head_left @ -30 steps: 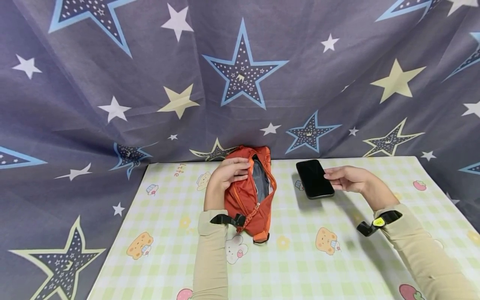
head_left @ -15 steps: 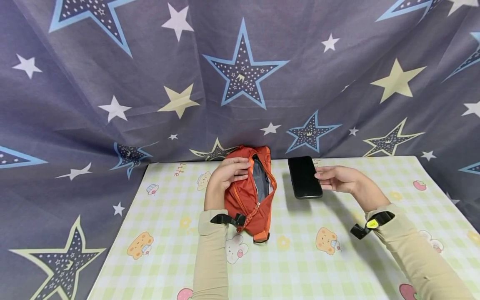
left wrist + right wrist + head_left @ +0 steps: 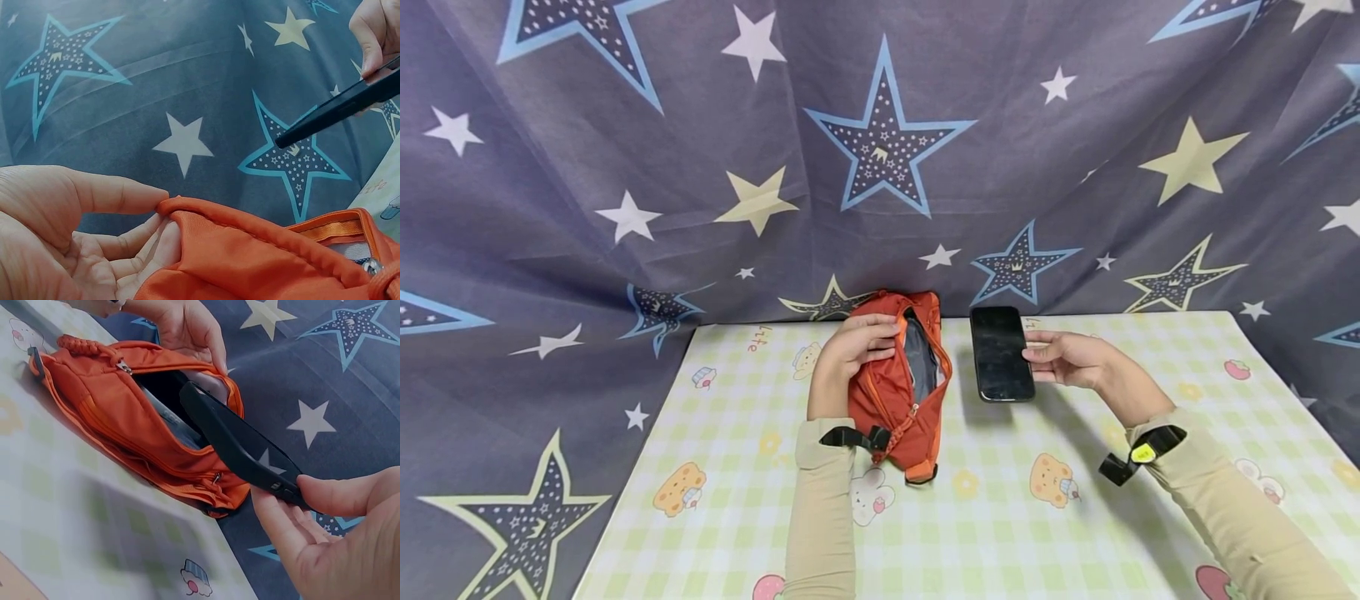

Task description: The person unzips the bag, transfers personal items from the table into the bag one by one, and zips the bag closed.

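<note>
An orange-red waist bag (image 3: 887,400) lies at the back of the table, its zipped main pocket gaping and showing a grey lining (image 3: 919,358). My left hand (image 3: 856,346) pinches the edge of that opening between thumb and fingers, as the left wrist view (image 3: 94,231) also shows. Held above the table, right of the bag, is a black smartphone (image 3: 1002,354). My right hand (image 3: 1067,360) grips its right edge, thumb on the screen side and fingers behind. In the right wrist view the phone (image 3: 231,437) overlaps the bag's opening; the head view shows a gap between them.
The table (image 3: 730,533) wears a green checked cloth with cartoon prints. Directly behind it hangs a dark curtain (image 3: 700,125) patterned with stars. A corded zip pull (image 3: 904,433) hangs on the front of the bag.
My right hand has carried the phone leftward, closer to the bag, and the phone has turned more upright in view. The left hand and the bag stay in place.
</note>
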`<action>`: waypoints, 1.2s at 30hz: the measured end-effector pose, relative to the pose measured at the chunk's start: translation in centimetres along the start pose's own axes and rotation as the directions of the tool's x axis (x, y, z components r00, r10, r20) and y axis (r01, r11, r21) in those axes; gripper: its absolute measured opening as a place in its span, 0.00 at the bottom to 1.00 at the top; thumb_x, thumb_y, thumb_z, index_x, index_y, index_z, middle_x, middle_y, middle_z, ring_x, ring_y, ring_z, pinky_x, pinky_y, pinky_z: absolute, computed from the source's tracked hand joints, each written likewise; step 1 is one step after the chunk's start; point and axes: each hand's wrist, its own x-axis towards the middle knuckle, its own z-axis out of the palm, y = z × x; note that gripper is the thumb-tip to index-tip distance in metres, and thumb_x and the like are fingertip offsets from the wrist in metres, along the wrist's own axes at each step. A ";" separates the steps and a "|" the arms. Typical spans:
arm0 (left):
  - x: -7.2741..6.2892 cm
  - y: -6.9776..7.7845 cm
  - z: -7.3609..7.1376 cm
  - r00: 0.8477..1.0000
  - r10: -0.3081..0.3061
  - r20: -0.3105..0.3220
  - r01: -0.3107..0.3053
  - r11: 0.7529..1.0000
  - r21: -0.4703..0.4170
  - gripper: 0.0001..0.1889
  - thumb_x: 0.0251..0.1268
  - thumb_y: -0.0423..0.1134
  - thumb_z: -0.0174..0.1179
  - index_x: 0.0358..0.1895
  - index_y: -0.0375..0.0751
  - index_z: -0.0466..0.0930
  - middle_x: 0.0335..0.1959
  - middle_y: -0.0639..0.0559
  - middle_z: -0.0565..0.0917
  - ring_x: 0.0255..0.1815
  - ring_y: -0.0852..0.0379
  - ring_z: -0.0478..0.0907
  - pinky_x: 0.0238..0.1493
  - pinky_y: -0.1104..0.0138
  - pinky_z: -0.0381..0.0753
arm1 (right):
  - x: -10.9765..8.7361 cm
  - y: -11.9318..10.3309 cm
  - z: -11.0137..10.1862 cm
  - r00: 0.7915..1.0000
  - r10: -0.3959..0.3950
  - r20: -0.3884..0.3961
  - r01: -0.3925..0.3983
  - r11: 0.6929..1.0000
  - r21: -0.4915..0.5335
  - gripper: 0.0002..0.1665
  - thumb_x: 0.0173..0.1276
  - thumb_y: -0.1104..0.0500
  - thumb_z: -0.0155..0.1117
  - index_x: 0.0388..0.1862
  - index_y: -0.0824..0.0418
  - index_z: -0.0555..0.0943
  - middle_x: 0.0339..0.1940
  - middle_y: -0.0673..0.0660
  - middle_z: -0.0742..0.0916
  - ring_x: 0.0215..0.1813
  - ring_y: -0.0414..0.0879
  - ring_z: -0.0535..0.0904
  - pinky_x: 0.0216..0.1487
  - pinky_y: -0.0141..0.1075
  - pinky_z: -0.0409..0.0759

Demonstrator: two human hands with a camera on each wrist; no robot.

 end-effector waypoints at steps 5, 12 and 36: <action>0.0 0.0 0.0 1.000 -0.002 0.005 0.002 1.000 -0.003 0.19 0.73 0.31 0.60 0.65 0.32 0.76 0.42 0.59 0.86 0.37 0.65 0.84 0.49 0.67 0.88 | -0.3 0.0 0.4 1.000 -0.007 0.010 0.007 1.000 0.003 0.16 0.78 0.74 0.47 0.57 0.59 0.70 0.40 0.51 0.91 0.43 0.43 0.89 0.50 0.34 0.87; 0.1 -0.1 -0.2 1.000 0.007 0.016 -0.007 1.000 -0.016 0.19 0.73 0.30 0.60 0.64 0.31 0.76 0.39 0.59 0.85 0.36 0.64 0.83 0.44 0.70 0.87 | -0.2 0.0 1.1 0.999 -0.020 0.033 0.020 1.000 0.014 0.16 0.79 0.74 0.45 0.54 0.57 0.72 0.41 0.51 0.91 0.45 0.43 0.89 0.50 0.34 0.87; -1.0 0.7 -0.2 0.998 0.065 -0.003 -0.065 0.997 -0.037 0.15 0.70 0.27 0.61 0.57 0.27 0.78 0.31 0.60 0.86 0.28 0.64 0.84 0.34 0.73 0.87 | 1.0 -0.8 1.7 0.984 -0.025 0.174 0.031 0.999 -0.034 0.19 0.81 0.71 0.42 0.52 0.57 0.81 0.45 0.52 0.91 0.49 0.43 0.88 0.53 0.33 0.86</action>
